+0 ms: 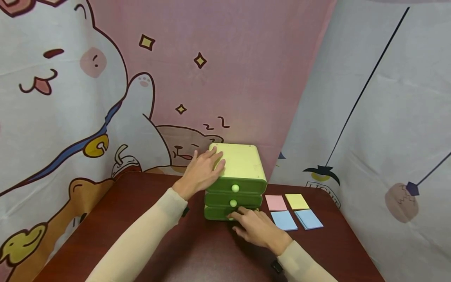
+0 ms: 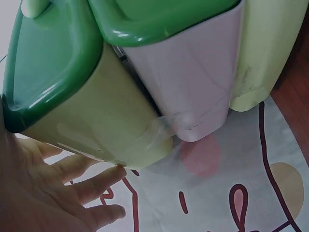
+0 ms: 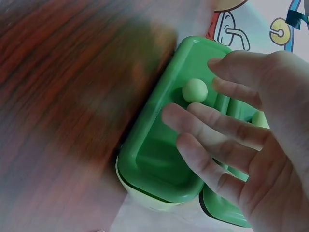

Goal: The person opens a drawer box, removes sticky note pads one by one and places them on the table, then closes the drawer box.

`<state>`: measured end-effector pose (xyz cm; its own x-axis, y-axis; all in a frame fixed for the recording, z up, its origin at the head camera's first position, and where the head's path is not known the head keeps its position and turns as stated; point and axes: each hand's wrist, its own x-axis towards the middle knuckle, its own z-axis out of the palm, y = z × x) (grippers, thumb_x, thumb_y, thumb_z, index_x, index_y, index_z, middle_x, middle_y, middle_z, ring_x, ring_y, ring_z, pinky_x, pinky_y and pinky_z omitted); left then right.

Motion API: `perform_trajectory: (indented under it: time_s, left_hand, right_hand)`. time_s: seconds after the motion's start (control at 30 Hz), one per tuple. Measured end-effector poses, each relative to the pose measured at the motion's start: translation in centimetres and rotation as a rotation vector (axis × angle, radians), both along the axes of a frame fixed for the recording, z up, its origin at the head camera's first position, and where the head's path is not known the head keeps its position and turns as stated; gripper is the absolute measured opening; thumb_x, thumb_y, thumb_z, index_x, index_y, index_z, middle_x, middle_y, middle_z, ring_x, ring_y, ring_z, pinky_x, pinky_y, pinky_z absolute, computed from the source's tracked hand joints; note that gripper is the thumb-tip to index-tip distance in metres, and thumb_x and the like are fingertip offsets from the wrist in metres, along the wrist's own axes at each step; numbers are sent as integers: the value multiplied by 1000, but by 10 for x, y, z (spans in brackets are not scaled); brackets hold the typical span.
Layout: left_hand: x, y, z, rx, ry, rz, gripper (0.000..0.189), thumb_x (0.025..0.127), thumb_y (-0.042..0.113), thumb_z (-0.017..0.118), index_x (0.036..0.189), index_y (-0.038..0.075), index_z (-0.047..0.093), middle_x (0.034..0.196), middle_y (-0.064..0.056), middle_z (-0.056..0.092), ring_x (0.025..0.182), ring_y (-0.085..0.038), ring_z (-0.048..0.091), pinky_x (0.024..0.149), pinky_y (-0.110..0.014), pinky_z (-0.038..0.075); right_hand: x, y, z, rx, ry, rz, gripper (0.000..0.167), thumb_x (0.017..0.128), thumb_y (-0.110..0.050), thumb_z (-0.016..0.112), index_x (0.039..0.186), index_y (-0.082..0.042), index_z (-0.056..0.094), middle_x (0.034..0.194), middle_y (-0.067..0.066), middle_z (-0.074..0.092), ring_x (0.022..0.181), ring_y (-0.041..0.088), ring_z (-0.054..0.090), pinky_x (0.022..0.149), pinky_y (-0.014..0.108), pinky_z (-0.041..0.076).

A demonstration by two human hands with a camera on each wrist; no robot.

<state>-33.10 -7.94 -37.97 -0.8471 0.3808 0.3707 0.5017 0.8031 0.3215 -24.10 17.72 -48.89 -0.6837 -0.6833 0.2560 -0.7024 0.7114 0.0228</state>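
A small three-drawer box (image 1: 243, 160) with a pale yellow-green top and dark green fronts stands on the table, each front bearing a round pale green knob. My left hand (image 1: 202, 172) rests on the left part of its top, fingers spread. In the left wrist view those fingers (image 2: 99, 186) lie along the yellow-green shell. My right hand (image 1: 258, 227) is at the bottom drawer (image 3: 164, 159), its fingers loosely bent and apart. The bottom knob (image 3: 195, 90) shows uncovered in the right wrist view, close to the fingertips (image 3: 174, 113). All three drawers appear closed.
Right of the box lie a pink note pad (image 1: 276, 203), a yellow note pad (image 1: 297, 201) and two blue pads (image 1: 284, 221). The dark red-brown table (image 1: 155, 211) ends at a cartoon-printed cloth (image 1: 246, 78) behind and along both sides.
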Motion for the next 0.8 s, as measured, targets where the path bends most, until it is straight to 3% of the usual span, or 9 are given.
perform_trajectory:
  time_s: [0.4, 0.8]
  left_hand:
    - [2, -3, -3, 40, 14, -21, 73, 124, 61, 26, 172, 17, 61, 187, -13, 46, 173, -37, 48, 145, -75, 20]
    - [8, -16, -11, 65, 65, -59, 64, 125, 55, 36, 172, 19, 61, 184, -12, 51, 170, -36, 52, 143, -77, 25]
  right_hand:
    - [-3, 0, -1, -38, -39, 4, 27, 107, -27, 87, 133, -21, 83, 115, -4, 76, 76, 10, 73, 57, 25, 54]
    - [-2, 7, -2, -59, -36, 9, 26, 108, -26, 85, 133, -22, 84, 117, -4, 76, 73, 3, 66, 56, 23, 51]
